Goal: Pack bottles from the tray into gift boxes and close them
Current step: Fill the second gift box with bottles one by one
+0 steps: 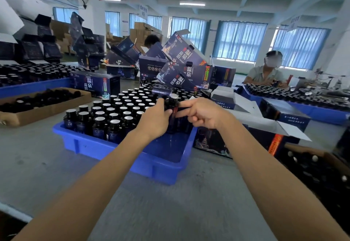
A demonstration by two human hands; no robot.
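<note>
- A dark bottle (172,108) with a silver-topped black cap is held upright between both hands, just above the far right part of the blue tray (121,147).
- The left hand (156,120) grips the bottle's left side, fingers curled round it.
- The right hand (201,114) pinches the bottle from the right with forefinger and thumb; its other fingers are curled in.
- Rows of matching bottles (113,112) stand upright in the tray; its near right corner is bare.
- An open gift box (212,140) with white flaps lies just right of the tray.
- A closed gift box (94,83) lies behind the tray, beside a leaning pile of gift boxes (181,61).
- All rest on a grey table (47,165).
- A cardboard box (56,110) of bottles sits to the left.
</note>
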